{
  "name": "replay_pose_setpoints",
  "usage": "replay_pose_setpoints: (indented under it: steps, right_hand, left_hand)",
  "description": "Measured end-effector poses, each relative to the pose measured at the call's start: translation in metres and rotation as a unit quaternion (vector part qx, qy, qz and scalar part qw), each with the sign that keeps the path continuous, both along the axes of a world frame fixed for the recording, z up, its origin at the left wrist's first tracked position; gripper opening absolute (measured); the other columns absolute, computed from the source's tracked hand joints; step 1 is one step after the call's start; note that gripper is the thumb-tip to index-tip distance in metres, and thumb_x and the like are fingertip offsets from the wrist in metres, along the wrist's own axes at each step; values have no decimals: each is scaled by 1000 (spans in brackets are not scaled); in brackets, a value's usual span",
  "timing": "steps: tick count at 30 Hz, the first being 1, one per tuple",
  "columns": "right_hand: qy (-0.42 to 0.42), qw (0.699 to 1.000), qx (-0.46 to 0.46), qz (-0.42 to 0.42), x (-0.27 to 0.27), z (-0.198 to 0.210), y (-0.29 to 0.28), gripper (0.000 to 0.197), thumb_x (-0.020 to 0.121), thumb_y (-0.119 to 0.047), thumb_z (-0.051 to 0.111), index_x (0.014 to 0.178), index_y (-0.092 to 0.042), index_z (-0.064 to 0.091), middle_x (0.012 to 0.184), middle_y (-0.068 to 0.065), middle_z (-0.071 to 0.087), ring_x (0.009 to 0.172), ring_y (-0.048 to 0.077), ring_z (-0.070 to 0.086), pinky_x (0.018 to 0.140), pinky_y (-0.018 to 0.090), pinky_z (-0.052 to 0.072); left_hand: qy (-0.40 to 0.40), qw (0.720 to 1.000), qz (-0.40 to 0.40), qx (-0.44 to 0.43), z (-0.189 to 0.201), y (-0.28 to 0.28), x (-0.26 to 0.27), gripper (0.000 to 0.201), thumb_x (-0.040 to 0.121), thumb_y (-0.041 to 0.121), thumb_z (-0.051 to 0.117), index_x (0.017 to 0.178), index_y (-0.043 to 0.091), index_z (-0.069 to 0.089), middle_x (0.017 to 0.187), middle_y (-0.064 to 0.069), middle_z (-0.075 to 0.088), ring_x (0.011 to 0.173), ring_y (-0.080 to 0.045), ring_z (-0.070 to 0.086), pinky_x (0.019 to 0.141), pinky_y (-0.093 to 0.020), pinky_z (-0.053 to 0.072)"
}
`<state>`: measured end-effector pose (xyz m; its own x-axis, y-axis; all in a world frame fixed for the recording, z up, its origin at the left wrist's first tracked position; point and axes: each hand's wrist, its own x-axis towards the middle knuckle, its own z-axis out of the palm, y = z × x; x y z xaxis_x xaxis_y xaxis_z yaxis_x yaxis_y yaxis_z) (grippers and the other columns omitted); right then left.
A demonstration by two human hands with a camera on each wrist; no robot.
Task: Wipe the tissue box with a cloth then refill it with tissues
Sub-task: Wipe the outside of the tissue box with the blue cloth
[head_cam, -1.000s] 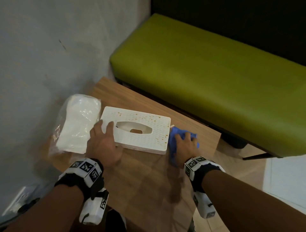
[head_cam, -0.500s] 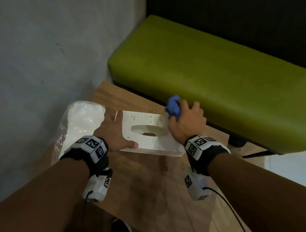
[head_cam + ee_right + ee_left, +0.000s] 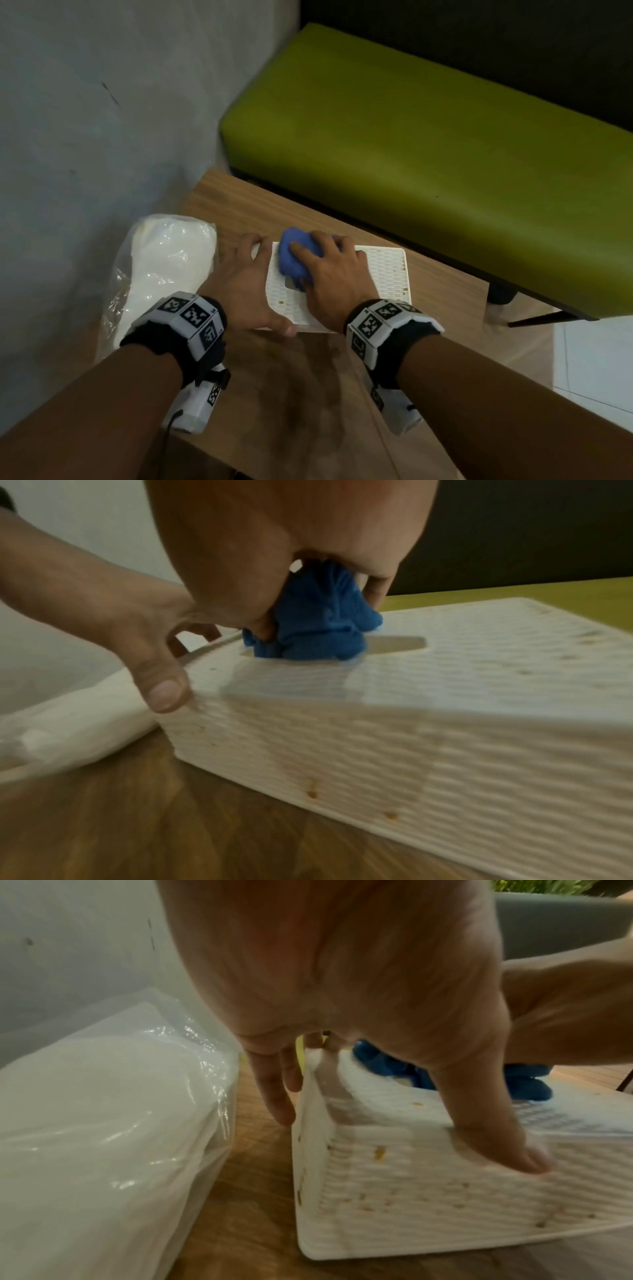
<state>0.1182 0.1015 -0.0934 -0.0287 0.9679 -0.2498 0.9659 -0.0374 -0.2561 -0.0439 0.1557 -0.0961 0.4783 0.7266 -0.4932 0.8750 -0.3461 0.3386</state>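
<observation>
A white ribbed tissue box [image 3: 390,274] with brown specks lies flat on the wooden table [image 3: 308,394]. My left hand [image 3: 243,284] holds its left end, thumb [image 3: 496,1137] on the near face and fingers [image 3: 281,1096] down the end wall. With my right hand [image 3: 332,277] I grip a bunched blue cloth [image 3: 291,263] and press it on the box top at the left part of the slot [image 3: 397,643]. The right wrist view shows the cloth [image 3: 318,623] covering the slot's left end. Brown spots dot the near wall of the box [image 3: 445,723].
A pack of white tissues in clear plastic [image 3: 164,267] lies left of the box, against the grey wall, close to my left fingers. A green padded bench [image 3: 428,137] runs behind the table. The table's right edge drops to the floor [image 3: 582,359].
My right hand carried the blue cloth from the table at the box's right end, over the far edge, onto the top near the slot. My left hand stayed at the left end.
</observation>
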Motion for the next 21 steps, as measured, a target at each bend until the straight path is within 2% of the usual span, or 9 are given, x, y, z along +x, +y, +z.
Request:
replay_pose_setpoints:
  steps: [3,7,9,13,15,18,21]
  right_hand:
    - [-4,1000,-2,17,-5,0,3,60,88,-32,59,144,-33,37,154,8,26,132,39,31,102,49,34]
    - [-23,996,-13,-80,21,5,2,56,88,-31,57,141,-29,40,150,11,33,127,39,35,100,50,36]
    - [-30,996,-12,-86,21,6,3,57,88,-29,57,142,-26,40,151,12,31,129,40,34,101,51,35]
    - [-7,999,-24,39,-17,5,8,68,86,-24,61,148,-26,32,157,13,22,138,40,23,109,51,29]
    - [-9,998,-26,63,-25,4,9,70,85,-21,62,149,-24,32,157,12,21,140,38,22,110,50,28]
    - [-21,999,-13,44,-2,2,6,64,88,-19,58,147,-23,35,156,13,26,138,38,27,107,48,32]
    - [-34,997,-23,-58,39,1,-4,63,88,-23,58,147,-23,36,156,13,26,136,39,30,106,48,35]
  left_hand:
    - [-6,1000,-17,-14,-1,4,-7,151,47,58,89,155,21,-10,155,7,-7,146,-26,15,115,-39,31]
    - [-7,1000,-16,-24,-6,9,-14,155,45,57,90,155,21,-14,156,12,-10,147,-27,15,118,-44,31]
    - [-18,1000,1,-24,-8,8,-13,157,44,58,90,155,21,-14,157,11,-9,148,-26,12,119,-44,28]
    - [-64,997,28,-14,-13,7,-14,156,35,60,90,156,23,-1,155,6,7,144,-22,22,117,-42,31]
    - [-74,997,32,-8,-14,7,-17,153,30,64,88,155,25,6,151,5,17,141,-21,28,115,-43,35]
    - [-65,998,22,6,-8,8,-16,142,33,59,90,149,26,15,146,2,23,134,-22,35,110,-41,39]
    - [-40,999,28,-6,2,10,-8,131,39,53,93,145,23,21,147,0,23,135,-22,35,109,-38,39]
